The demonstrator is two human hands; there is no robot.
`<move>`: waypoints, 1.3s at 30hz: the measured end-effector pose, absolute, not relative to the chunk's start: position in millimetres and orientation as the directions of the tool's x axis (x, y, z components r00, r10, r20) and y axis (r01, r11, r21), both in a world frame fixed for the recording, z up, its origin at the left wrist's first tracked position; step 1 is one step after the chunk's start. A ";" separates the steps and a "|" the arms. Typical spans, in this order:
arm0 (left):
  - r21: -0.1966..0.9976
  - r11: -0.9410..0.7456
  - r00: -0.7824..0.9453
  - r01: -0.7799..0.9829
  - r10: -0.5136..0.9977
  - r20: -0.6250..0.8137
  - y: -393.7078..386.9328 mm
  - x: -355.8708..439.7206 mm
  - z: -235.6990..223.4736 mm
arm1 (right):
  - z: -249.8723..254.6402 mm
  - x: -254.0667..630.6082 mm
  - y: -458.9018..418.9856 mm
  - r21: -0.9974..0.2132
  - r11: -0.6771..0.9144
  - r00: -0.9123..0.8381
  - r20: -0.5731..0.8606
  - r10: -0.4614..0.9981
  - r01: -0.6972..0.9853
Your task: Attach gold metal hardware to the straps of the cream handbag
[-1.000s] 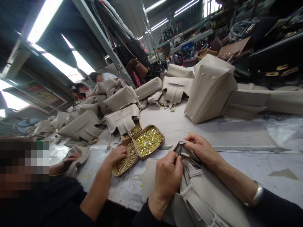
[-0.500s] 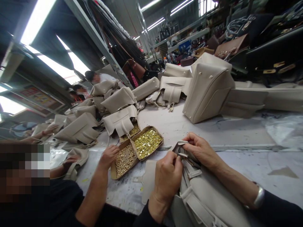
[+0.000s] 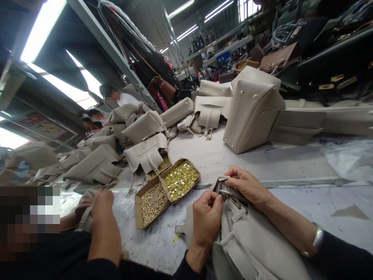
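Observation:
A beige handbag [image 3: 268, 241] with straps and a zip lies on the table in front of me, its top end towards the boxes. My left hand [image 3: 207, 217] is closed, fingers pinched on the bag's edge near the zip. My right hand [image 3: 247, 184] grips a folded flap at the bag's far end between thumb and fingers. Between the two hands the bag's opening shows, with a pale strip inside. What the left fingertips hold exactly is hidden. Left of my hands stand a cardboard box of small gold studs [image 3: 151, 202] and a cardboard box of flat gold pieces [image 3: 180, 179].
A co-worker [image 3: 105, 225] sits at the left with both hands on a beige bag piece. Several beige bags [image 3: 93, 165] are piled at the back left. A large beige bag [image 3: 253, 112] stands behind my hands. Plastic sheeting [image 3: 349, 155] lies at the right.
The co-worker's near hand has left the stud box and moved left to the bag piece. My hands keep their grip on the handbag, nearly in place. The view has shifted slightly.

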State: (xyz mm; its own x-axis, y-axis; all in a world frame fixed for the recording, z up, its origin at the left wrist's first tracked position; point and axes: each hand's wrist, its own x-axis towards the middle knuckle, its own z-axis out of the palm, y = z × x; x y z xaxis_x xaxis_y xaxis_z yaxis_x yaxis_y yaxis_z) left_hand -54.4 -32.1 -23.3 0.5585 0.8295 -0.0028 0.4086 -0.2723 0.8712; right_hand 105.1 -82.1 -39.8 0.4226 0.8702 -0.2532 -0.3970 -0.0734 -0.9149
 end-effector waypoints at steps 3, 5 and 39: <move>0.899 -0.192 0.534 0.394 0.844 -0.054 -31.0 -53.0 -25.1 | -40.4 105.3 -81.8 -0.904 -0.077 0.410 -0.265 0.873 -0.421; 0.911 -0.149 0.520 0.384 0.850 -0.080 -30.2 -52.2 -26.5 | -40.8 105.4 -81.9 -0.900 -0.071 0.407 -0.264 0.875 -0.430; 0.889 0.436 0.652 0.136 0.637 -0.412 -22.0 -47.7 -33.4 | -49.2 108.6 -87.8 -0.873 -0.088 0.339 -0.278 0.899 -0.480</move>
State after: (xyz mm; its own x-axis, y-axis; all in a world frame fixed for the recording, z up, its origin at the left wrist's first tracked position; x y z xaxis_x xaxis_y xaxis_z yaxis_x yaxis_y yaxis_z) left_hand -47.7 -22.0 -33.4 0.6518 0.6367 -0.4121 0.1362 0.4363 0.8894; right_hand 108.6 -87.8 -49.2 0.3393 0.8988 -0.2776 -0.4799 -0.0884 -0.8729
